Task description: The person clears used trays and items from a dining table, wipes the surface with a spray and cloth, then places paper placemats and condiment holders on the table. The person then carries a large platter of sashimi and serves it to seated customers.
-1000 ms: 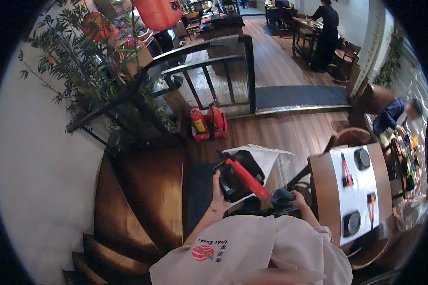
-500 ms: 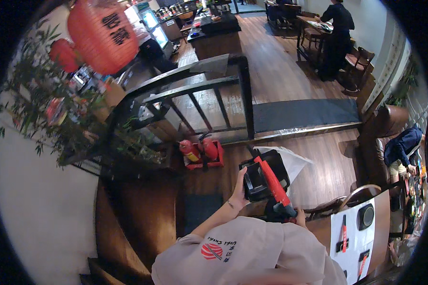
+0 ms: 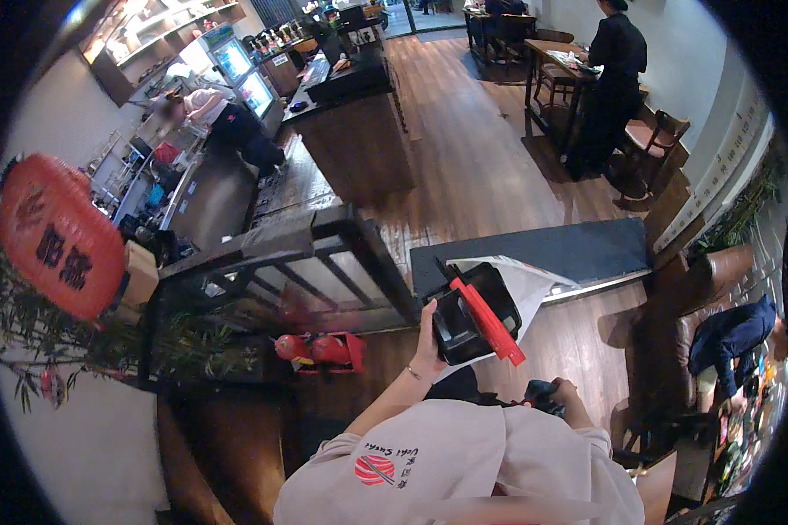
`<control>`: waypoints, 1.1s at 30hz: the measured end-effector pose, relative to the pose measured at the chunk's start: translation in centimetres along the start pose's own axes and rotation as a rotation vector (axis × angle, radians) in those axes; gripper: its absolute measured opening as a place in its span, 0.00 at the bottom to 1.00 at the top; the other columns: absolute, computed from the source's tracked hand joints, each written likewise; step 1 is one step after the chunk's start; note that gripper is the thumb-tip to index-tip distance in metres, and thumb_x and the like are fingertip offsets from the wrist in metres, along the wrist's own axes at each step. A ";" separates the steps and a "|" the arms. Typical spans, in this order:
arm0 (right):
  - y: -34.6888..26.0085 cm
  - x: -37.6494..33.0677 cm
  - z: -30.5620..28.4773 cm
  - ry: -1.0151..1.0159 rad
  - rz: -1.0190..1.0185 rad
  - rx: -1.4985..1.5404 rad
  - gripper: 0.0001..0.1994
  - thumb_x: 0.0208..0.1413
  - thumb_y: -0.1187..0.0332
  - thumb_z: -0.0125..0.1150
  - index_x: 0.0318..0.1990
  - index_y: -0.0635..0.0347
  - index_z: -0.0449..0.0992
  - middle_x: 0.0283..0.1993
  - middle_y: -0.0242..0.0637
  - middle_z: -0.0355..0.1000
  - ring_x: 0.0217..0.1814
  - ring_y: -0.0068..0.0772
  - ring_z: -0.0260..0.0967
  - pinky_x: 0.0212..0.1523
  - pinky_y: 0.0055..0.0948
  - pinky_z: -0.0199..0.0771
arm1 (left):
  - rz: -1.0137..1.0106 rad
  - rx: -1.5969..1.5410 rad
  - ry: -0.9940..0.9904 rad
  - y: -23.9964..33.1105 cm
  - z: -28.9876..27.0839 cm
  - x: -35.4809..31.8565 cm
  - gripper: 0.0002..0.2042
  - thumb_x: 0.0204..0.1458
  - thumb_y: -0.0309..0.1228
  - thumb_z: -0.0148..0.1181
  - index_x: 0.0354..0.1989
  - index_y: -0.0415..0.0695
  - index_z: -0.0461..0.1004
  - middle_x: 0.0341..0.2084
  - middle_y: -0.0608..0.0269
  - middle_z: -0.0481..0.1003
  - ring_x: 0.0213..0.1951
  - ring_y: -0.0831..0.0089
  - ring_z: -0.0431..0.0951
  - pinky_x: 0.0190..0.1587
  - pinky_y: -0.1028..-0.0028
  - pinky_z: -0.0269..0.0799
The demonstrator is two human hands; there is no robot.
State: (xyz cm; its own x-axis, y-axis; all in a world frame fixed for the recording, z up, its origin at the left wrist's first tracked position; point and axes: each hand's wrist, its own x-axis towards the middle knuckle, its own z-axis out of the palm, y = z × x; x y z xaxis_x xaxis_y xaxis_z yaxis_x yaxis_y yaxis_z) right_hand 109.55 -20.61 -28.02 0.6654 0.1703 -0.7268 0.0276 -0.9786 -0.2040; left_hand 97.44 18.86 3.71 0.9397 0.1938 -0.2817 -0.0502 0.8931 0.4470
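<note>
My left hand [image 3: 426, 352] is closed on the near left side of black dishes [image 3: 453, 329], which it carries at chest height. A long red paper sleeve [image 3: 488, 322] lies slantwise across the dishes, and dark sticks poke out past its far end. White paper sheets [image 3: 534, 287] stick out under and beyond the dishes. Lower and to the right, my right hand [image 3: 569, 398] is closed on a dark, bunched, cloth-like thing [image 3: 543, 396]. A small red bit shows beside it. My fingers partly hide it, so its exact kind is unclear.
A dark step mat [image 3: 534, 254] lies ahead, right of a black railing [image 3: 280, 262]. Red fire extinguishers [image 3: 320, 352] stand at left, below a red lantern [image 3: 61, 236]. One person [image 3: 608, 87] stands by a table; another [image 3: 228, 122] bends at the counter. A seated person [image 3: 727, 346] is at right.
The view has moved forward and turned. The table with white paper has left the lower right. My right hand and the dark thing now sit apart from the dishes and red sleeve.
</note>
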 end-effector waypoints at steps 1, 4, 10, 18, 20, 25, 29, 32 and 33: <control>-0.3 2.0 -1.2 0.019 -0.071 -0.063 0.31 0.28 0.65 0.75 0.48 0.43 0.77 0.47 0.43 0.75 0.55 0.48 0.71 0.62 0.42 0.65 | -0.005 0.003 0.049 0.5 0.7 2.6 0.28 0.56 0.56 0.51 0.54 0.47 0.72 0.48 0.61 0.77 0.48 0.65 0.78 0.54 0.63 0.74; -0.3 6.8 -4.5 -0.001 -0.145 -0.254 0.29 0.32 0.64 0.73 0.50 0.42 0.77 0.48 0.43 0.74 0.56 0.50 0.70 0.63 0.47 0.63 | 0.041 -0.040 0.012 2.0 2.1 10.6 0.27 0.56 0.55 0.50 0.54 0.46 0.71 0.47 0.59 0.77 0.46 0.63 0.79 0.52 0.61 0.75; -2.7 13.1 -10.5 -0.086 -0.055 0.051 0.34 0.26 0.64 0.77 0.50 0.44 0.76 0.44 0.41 0.78 0.48 0.43 0.76 0.52 0.39 0.75 | 0.063 0.032 0.094 6.6 3.3 24.6 0.26 0.55 0.55 0.51 0.52 0.47 0.71 0.44 0.62 0.77 0.46 0.67 0.78 0.51 0.65 0.75; -12.4 19.2 -22.8 -0.103 -0.120 0.259 0.30 0.30 0.67 0.75 0.49 0.51 0.76 0.42 0.40 0.78 0.42 0.37 0.76 0.42 0.36 0.77 | 0.075 0.144 0.195 17.0 8.2 41.1 0.25 0.57 0.54 0.51 0.52 0.47 0.72 0.43 0.65 0.78 0.44 0.69 0.79 0.48 0.67 0.76; -14.7 19.4 -25.9 -0.046 -0.034 0.374 0.31 0.29 0.66 0.74 0.49 0.55 0.74 0.38 0.40 0.77 0.41 0.38 0.76 0.43 0.36 0.76 | 0.115 0.147 0.182 19.4 9.0 44.1 0.24 0.57 0.54 0.51 0.52 0.48 0.72 0.43 0.65 0.78 0.44 0.70 0.79 0.48 0.68 0.76; -19.5 22.3 -31.9 0.175 -0.023 0.502 0.30 0.27 0.69 0.74 0.46 0.57 0.74 0.38 0.44 0.76 0.42 0.42 0.76 0.44 0.38 0.76 | 0.173 0.098 0.148 24.0 11.0 52.4 0.23 0.58 0.52 0.51 0.51 0.48 0.71 0.44 0.66 0.77 0.44 0.71 0.78 0.48 0.68 0.76; -21.2 26.6 -36.4 0.123 0.058 0.408 0.32 0.27 0.64 0.76 0.48 0.55 0.74 0.41 0.46 0.77 0.46 0.45 0.75 0.47 0.40 0.75 | 0.244 0.072 0.129 26.6 12.4 58.5 0.23 0.57 0.52 0.52 0.52 0.48 0.71 0.46 0.64 0.76 0.48 0.68 0.76 0.52 0.66 0.73; -21.5 32.3 -39.6 0.052 -0.032 0.203 0.36 0.29 0.59 0.77 0.53 0.54 0.74 0.47 0.48 0.76 0.52 0.47 0.73 0.51 0.39 0.73 | 0.246 0.046 0.188 28.0 12.7 63.4 0.23 0.56 0.52 0.53 0.53 0.49 0.71 0.47 0.64 0.75 0.48 0.67 0.76 0.52 0.65 0.73; -21.7 33.7 -40.9 0.043 -0.030 0.224 0.36 0.29 0.61 0.76 0.54 0.53 0.74 0.49 0.47 0.75 0.53 0.46 0.73 0.53 0.39 0.73 | 0.253 0.024 0.134 29.0 12.9 64.2 0.24 0.56 0.53 0.53 0.53 0.49 0.71 0.47 0.64 0.75 0.48 0.67 0.76 0.52 0.65 0.73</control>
State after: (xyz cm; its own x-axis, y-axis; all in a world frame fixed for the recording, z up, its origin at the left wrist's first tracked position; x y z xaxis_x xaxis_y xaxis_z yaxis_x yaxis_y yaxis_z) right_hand 161.90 1.67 -21.26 0.6979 0.1891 -0.6908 -0.1150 -0.9224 -0.3688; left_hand 160.65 51.96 9.59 0.8452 0.4628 -0.2672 -0.2681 0.7997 0.5371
